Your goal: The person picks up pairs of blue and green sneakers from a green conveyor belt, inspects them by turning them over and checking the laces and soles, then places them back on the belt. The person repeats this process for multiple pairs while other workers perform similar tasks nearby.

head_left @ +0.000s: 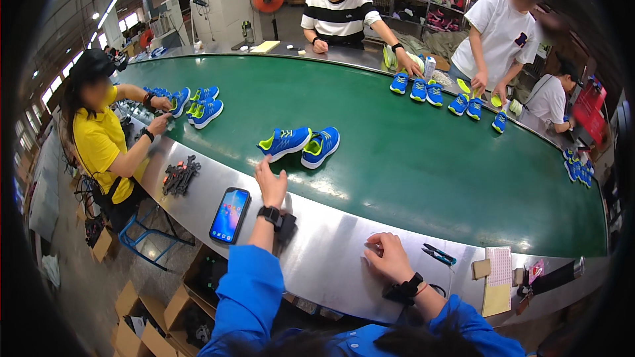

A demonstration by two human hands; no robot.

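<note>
A pair of blue sneakers with lime-green linings stands on the green conveyor belt (397, 158) in front of me: the left shoe (286, 143) lies side-on, the right shoe (321, 148) is turned at an angle against it. My left hand (271, 185) reaches over the belt's near edge, its fingertips just below the left shoe's heel end and its thumb spread away. It holds nothing. Low over the steel table edge (331, 238) is my right hand (389, 256), fingers loosely bent with a gap to the thumb; nothing shows in it.
On the steel edge lie a phone (230, 215), a pile of small dark parts (180, 175), thread snips (439, 254) and paper sheets (497, 281). A co-worker in yellow (99, 139) handles shoes at left. Across the belt, two co-workers touch blue shoes (418, 90). Cardboard boxes (149, 324) stand below left.
</note>
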